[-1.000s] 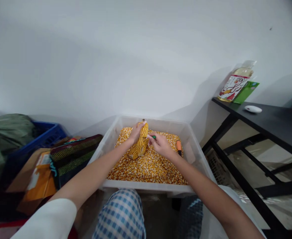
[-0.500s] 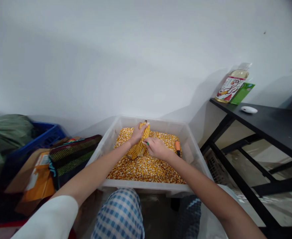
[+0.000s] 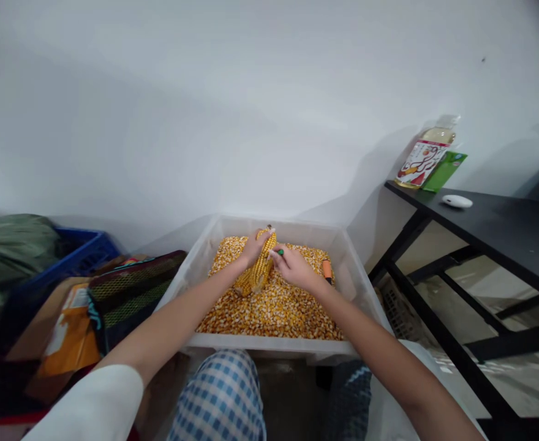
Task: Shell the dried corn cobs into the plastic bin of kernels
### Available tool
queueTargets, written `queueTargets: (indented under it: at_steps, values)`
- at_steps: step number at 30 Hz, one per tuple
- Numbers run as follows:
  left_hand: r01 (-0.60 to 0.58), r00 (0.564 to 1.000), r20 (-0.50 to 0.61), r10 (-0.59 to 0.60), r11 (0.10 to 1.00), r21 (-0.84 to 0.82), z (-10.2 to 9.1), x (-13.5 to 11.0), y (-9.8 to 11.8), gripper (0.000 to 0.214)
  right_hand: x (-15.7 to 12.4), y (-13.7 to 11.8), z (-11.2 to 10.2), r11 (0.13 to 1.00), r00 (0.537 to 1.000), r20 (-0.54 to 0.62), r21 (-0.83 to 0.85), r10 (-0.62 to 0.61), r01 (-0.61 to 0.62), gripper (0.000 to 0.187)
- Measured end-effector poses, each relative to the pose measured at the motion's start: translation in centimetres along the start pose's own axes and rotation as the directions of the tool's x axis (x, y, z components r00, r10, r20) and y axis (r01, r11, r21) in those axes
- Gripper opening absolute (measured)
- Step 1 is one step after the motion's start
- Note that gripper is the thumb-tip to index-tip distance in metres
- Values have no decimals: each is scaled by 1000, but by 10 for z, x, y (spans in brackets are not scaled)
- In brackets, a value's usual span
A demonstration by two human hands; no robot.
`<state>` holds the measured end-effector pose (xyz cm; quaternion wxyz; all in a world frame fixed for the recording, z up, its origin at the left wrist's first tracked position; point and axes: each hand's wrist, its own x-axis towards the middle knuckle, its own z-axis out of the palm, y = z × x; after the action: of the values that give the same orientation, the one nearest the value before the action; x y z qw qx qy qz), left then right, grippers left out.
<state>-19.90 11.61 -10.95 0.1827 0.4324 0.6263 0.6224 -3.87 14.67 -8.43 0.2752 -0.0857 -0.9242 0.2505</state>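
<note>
2 hands: l hand (image 3: 253,248) grips corn cob (image 3: 261,264) | r hand (image 3: 294,268) pinches green item (image 3: 280,252), up vs prev

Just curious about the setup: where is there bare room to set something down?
Bare top shows on the black table, right of the mouse. The tub is crowded: kernels fill it around the cob, the left hand and right hand.

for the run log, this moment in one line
left hand: holds corn cob | right hand: pinches green-tipped item | plastic bin: loose kernels
</note>
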Motion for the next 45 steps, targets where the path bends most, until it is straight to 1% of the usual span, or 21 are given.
queueTargets:
  at_steps: [3, 5, 7, 9, 11, 14, 16, 19, 24, 31, 36, 40, 45]
  values:
    - [32, 999, -37, -35, 998, -59, -8, 4, 0, 35, 2, -4, -2, 994, 998, -18, 92, 53, -51, 33]
    - [36, 996, -73, -43, 995, -94, -15, 7, 0, 35, 4, -6, -1, 996, 998, -21, 74, 60, -58, 33]
    - [-1, 993, -121, -11, 995, -104, -21, 11, 0, 35, 5, -7, 1, 997, 997, -33, 23, 74, -73, 28]
    - [-55, 986, -163, 41, 995, -83, -26, 13, 0, 34, 6, -7, 2, 993, 994, -24, -57, 102, -104, 29]
    - [-93, 979, -184, 82, 994, -50, -28, 14, 1, 34, 5, -7, 2, 972, 988, 34, -186, 153, -144, 31]
    - [-88, 981, -177, 83, 996, -19, -28, 13, 3, 34, 4, -9, 0, 898, 959, 128, -400, 253, -184, 33]
    - [-80, 984, -164, 76, 997, -16, -27, 12, 4, 34, 4, -12, -1, 848, 942, 143, -491, 303, -199, 36]
    - [-99, 983, -155, 99, 995, 11, -27, 12, 7, 32, 4, -17, -2, 805, 933, 133, -554, 334, -210, 39]
    - [-111, 979, -166, 116, 993, 42, -31, 13, 7, 31, 4, -20, -5, 788, 934, 120, -579, 336, -209, 41]
    - [-102, 978, -175, 114, 992, 76, -32, 13, 2, 33, 3, -21, -3, 810, 933, 124, -542, 339, -223, 40]
    - [-87, 973, -199, 113, 987, 136, -27, 11, 4, 36, 3, -23, 4, 826, 919, 100, -484, 382, -290, 38]
    - [-117, 966, -208, 157, 974, 195, -21, 7, 11, 35, 5, -23, 3, 845, 899, 134, -421, 418, -330, 41]
    - [-130, 962, -198, 188, 953, 275, -17, 4, 17, 36, 4, -25, 2, 805, 909, 117, -519, 400, -287, 33]
